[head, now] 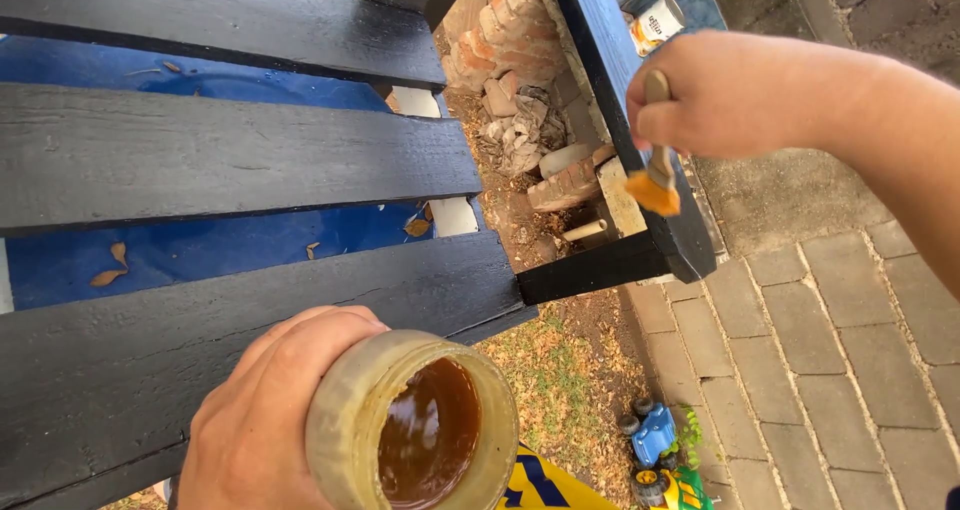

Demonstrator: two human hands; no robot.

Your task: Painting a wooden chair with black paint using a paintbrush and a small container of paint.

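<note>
Right up close, the left hand (pixel 262 420) is wrapped around an open jar (pixel 412 422), fingers curled tight against its side, and the jar sits low in the view, tilted toward the camera. Brown liquid (pixel 430 432) fills it, glossy, with the rim smeared and cloudy. Just beyond the jar, black-painted wooden slats (pixel 230 155) run across the left, three of them, with gaps between. Through those gaps shows a blue sheet (pixel 200 250) scattered with dry leaves (pixel 112 265). Down at the bottom, a toy tractor (pixel 655 440) in blue and green lies on the grass by the grey paving bricks (pixel 830 360).

Further out, the right hand (pixel 715 95) is up on the right, fingers closed in a fist around the handle of a paintbrush (pixel 655 175), thumb pressed on top. The brush points downward, its orange-stained bristles just off the black end board (pixel 640 130) of the frame; contact I cannot confirm. Behind that board, a heap of old red bricks (pixel 505 30) and rubble lies on dry soil. Farthest away, a tin can (pixel 655 25) lies on its side near the top edge.
</note>
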